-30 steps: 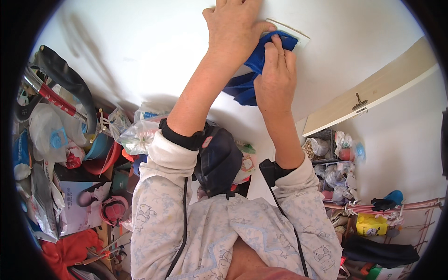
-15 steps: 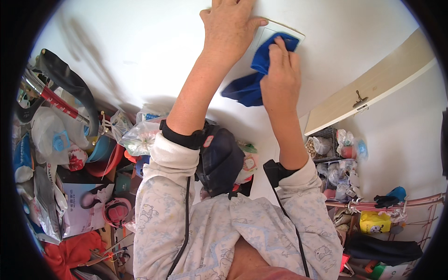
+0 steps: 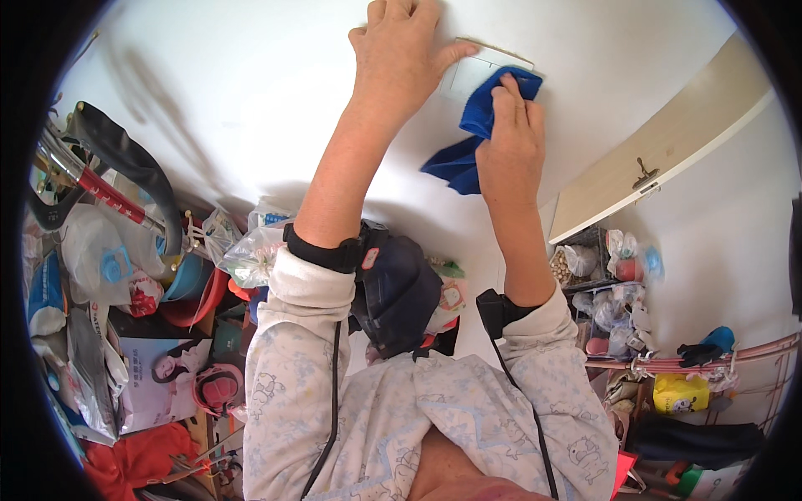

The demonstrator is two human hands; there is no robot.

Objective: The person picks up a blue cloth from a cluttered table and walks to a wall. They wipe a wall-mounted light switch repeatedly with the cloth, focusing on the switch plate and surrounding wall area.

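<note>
A white wall switch plate (image 3: pixel 473 65) is set in the white wall at the top centre. My right hand (image 3: pixel 513 144) grips a blue cloth (image 3: pixel 488 102), pressing one folded part over the plate's lower right side while a loose flap hangs beneath. Just left of the plate, my left hand (image 3: pixel 396 60) rests against the wall with nothing visible in it. Its thumb stretches out to the plate's upper left edge, and the other fingers are apart and slightly bent near the picture's top.
A pale wooden door edge with a metal latch (image 3: pixel 644 175) juts out at right. Below left are a bicycle handlebar (image 3: pixel 104 189), plastic bags and a pink helmet (image 3: pixel 219 385). A dark blue bag (image 3: pixel 399 288) sits under my arms. Wire baskets (image 3: pixel 576 259) stand lower right.
My right hand and the blue cloth have shifted slightly right and down across the plate, uncovering more of its upper part. The left hand stays beside the plate, its thumb still at the edge.
</note>
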